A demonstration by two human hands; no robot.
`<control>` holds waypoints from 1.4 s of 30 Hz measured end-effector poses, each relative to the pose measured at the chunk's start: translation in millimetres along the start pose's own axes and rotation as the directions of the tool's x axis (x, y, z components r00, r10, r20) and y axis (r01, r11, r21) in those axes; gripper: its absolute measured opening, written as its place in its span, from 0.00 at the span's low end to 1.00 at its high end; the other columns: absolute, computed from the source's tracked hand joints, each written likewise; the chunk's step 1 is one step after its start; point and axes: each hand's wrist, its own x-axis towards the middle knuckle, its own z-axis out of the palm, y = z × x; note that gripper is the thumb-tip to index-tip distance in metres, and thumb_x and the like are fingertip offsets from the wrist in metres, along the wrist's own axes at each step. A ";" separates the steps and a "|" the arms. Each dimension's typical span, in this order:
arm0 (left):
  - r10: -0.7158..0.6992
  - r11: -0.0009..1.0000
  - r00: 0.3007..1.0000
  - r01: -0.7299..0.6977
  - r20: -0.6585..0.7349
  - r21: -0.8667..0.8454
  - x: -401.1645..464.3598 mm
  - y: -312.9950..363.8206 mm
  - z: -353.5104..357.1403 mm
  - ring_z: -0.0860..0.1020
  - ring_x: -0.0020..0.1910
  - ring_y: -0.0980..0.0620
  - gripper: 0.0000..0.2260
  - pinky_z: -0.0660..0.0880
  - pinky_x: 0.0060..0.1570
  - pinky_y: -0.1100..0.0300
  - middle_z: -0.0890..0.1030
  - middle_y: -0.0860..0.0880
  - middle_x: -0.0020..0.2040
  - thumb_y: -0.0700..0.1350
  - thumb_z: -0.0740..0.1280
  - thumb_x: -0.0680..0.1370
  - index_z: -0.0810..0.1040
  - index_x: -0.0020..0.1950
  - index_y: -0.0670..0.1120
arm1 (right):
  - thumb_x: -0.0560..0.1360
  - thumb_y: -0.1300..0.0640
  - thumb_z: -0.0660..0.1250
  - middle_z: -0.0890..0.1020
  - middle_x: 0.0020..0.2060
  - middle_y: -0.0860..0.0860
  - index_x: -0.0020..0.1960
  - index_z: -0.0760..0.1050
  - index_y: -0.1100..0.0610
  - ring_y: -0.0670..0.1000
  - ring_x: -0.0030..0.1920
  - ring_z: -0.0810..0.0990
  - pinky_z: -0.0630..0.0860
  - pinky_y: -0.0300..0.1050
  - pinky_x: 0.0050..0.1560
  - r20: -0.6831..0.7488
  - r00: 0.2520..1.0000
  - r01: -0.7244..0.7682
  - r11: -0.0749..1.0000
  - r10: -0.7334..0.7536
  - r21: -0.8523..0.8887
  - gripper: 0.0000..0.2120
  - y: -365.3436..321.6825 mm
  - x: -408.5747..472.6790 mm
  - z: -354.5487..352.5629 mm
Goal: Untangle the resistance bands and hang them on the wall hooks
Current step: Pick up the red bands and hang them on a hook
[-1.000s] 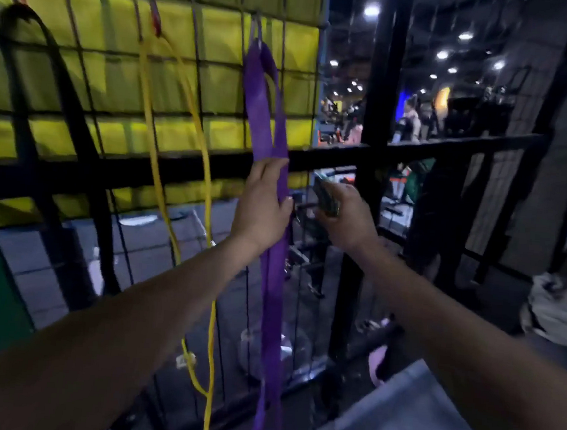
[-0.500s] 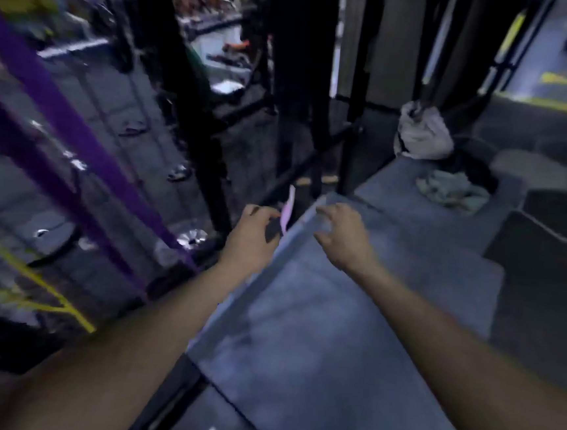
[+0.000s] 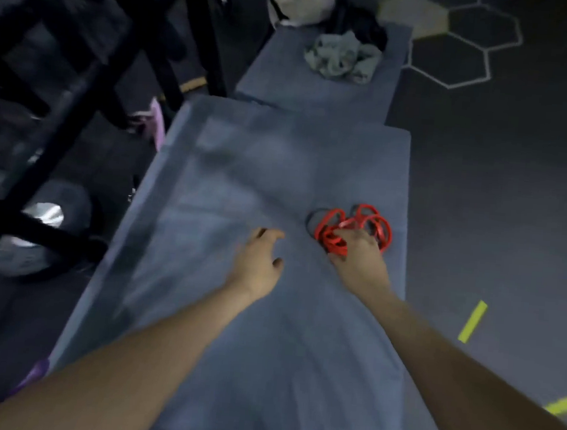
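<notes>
Forearms reached out from the bottom of the view, ours, over a blue-grey mat lying lengthwise ahead of us. Our left hand hovered above the mat with its fingers loosely curled and holding nothing. Just to its right, our right hand lay on a tangled heap of red resistance bands, fingertips curled into the loops; the picture was too blurred for us to tell how firm that hold was. The heap sat on the mat near its right edge, with a dark loop touching its left side.

We judged this the start of the untangling step: the red bands were still knotted, none yet on a hook. The next move, we judged, called for lifting the heap and using the free left hand to tease one loop away.

Farther off, a crumpled grey cloth rested on a second mat. A black metal rack stood at far left.
</notes>
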 end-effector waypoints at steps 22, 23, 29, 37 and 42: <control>0.229 0.929 0.952 -0.277 0.206 0.247 130.3 -60.5 170.8 0.65 0.64 0.49 0.21 0.64 0.65 0.60 0.66 0.51 0.64 0.41 0.71 0.70 0.73 0.62 0.49 | 0.76 0.61 0.60 0.78 0.56 0.54 0.60 0.75 0.56 0.60 0.59 0.67 0.63 0.47 0.61 -0.083 0.996 -0.044 0.969 0.024 -0.245 0.14 143.3 69.2 117.6; 0.208 0.929 0.953 -0.264 0.222 0.261 127.5 -56.5 161.4 0.65 0.63 0.49 0.20 0.65 0.64 0.58 0.67 0.50 0.62 0.42 0.72 0.70 0.74 0.61 0.49 | 0.76 0.60 0.62 0.78 0.55 0.55 0.59 0.76 0.57 0.59 0.58 0.67 0.63 0.45 0.61 -0.057 0.998 -0.009 0.979 -0.002 -0.203 0.13 135.9 67.4 110.4; 0.195 0.971 0.970 -0.212 0.145 0.109 101.8 -18.8 70.3 0.74 0.46 0.44 0.05 0.65 0.44 0.60 0.72 0.45 0.44 0.42 0.64 0.77 0.77 0.47 0.40 | 0.71 0.63 0.67 0.81 0.40 0.55 0.46 0.81 0.61 0.56 0.47 0.76 0.68 0.45 0.48 -0.028 0.983 0.183 0.976 -0.181 0.117 0.06 46.7 61.2 39.6; 0.183 0.983 0.978 -0.179 -0.097 0.045 25.7 41.2 -131.5 0.71 0.37 0.50 0.12 0.65 0.40 0.55 0.74 0.43 0.36 0.45 0.62 0.79 0.77 0.45 0.36 | 0.77 0.60 0.63 0.70 0.30 0.46 0.46 0.78 0.64 0.49 0.40 0.71 0.63 0.35 0.35 -0.017 0.902 0.428 0.890 -0.431 0.156 0.08 -125.8 31.6 -71.0; 0.120 0.987 0.935 -0.147 -0.333 -0.059 -48.1 67.9 -251.3 0.67 0.30 0.58 0.13 0.64 0.37 0.60 0.69 0.51 0.29 0.46 0.60 0.80 0.75 0.39 0.42 | 0.79 0.56 0.60 0.78 0.34 0.56 0.41 0.77 0.66 0.55 0.40 0.73 0.57 0.41 0.37 -0.062 0.776 0.630 0.765 -0.628 0.137 0.15 -248.5 -3.9 -121.6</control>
